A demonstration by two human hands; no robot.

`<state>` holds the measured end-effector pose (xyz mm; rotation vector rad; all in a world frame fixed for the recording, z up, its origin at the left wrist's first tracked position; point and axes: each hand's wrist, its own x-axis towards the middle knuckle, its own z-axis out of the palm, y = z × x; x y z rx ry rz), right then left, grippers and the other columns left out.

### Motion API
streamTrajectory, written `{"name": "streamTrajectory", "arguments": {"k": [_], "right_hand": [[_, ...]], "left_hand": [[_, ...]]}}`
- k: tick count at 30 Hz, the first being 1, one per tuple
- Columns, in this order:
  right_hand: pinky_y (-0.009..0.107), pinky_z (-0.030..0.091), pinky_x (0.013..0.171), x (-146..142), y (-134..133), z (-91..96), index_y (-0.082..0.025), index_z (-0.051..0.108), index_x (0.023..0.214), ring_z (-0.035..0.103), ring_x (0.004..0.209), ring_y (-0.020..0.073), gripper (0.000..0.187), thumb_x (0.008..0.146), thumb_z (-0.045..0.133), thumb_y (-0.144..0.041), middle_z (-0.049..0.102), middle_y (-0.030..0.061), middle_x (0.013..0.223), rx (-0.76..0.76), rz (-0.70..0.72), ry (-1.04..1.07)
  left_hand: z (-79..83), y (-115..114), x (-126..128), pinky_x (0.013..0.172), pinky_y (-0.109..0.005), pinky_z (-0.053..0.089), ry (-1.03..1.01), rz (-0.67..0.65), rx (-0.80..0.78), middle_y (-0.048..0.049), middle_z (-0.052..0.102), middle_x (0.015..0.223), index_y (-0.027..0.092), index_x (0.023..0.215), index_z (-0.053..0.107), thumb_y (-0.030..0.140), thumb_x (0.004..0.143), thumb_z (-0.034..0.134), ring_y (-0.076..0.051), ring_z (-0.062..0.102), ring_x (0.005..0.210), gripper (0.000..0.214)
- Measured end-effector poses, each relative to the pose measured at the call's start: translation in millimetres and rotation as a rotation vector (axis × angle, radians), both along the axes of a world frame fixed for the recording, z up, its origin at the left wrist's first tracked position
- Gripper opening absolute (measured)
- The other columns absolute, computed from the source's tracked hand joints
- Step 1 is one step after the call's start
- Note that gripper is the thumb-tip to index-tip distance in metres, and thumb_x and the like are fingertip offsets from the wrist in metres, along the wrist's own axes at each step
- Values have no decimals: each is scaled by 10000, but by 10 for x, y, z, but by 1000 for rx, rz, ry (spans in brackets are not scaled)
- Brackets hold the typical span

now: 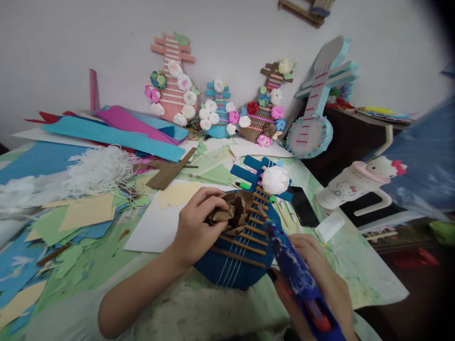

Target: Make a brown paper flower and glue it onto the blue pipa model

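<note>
My left hand [197, 225] is closed on a crumpled brown paper flower [236, 213], over the left part of a dark blue paper lute [231, 272]. The lute lies on the table, with brown strips across its body, white strings and a white paper flower [275, 180] near its head. A blue glue gun [295, 270] is gripped in my right hand [320, 265]. Its nozzle points up and left at the lute's neck, close to the brown flower. Whether the nozzle touches anything, I cannot tell.
Several finished paper lutes [177, 90] lean on the wall. White string [103, 170] and coloured paper strips [117, 137] lie at left, above paper scraps [87, 213]. A phone [304, 206], a white tumbler [350, 184] and a green-capped marker [243, 185] surround the lute.
</note>
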<state>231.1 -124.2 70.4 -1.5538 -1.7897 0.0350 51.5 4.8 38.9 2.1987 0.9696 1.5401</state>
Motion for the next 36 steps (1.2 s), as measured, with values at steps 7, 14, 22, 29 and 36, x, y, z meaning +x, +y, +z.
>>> {"name": "streamTrajectory", "arguments": {"k": [7, 14, 22, 29, 36], "right_hand": [[296, 403, 431, 650, -226, -425, -243, 466, 855, 544, 442, 217, 377, 678, 573, -559, 572, -12, 532, -332, -748, 131], [415, 458, 552, 1604, -370, -986, -246, 488, 652, 605, 580, 332, 272, 677, 515, -516, 516, 64, 493, -524, -929, 1], [502, 469, 850, 744, -60, -305, -165, 624, 1021, 592, 1024, 341, 388, 843, 454, -465, 625, 177, 1081, -34, -557, -168], [387, 487, 885, -296, 655, 61, -165, 614, 1066, 609, 1020, 247, 247, 880, 531, -306, 663, 117, 1061, 91, -50, -47], [384, 517, 811, -410, 894, -70, -150, 657, 967, 647, 910, 246, 191, 851, 511, -191, 704, 107, 951, 53, -114, -116]], "left_hand": [[-7, 20, -20, 813, -270, 496, 9, 6, -7, -49, 617, 956, 181, 751, 592, -13, 646, 559, -172, 611, 939, 223], [-33, 61, -19, 822, -294, 499, -10, 3, -43, -51, 614, 952, 183, 747, 585, -2, 646, 570, -186, 613, 945, 211], [-41, 61, -18, 817, -301, 503, -9, 1, -48, -52, 615, 956, 188, 757, 587, -1, 649, 559, -188, 611, 942, 219], [-88, 91, -15, 817, -291, 495, -30, -17, -44, -54, 610, 947, 177, 761, 591, -3, 648, 574, -183, 608, 933, 214], [-118, 107, -11, 799, -290, 503, -38, -4, -46, -60, 612, 949, 179, 781, 595, 8, 673, 570, -184, 611, 929, 203]]}}
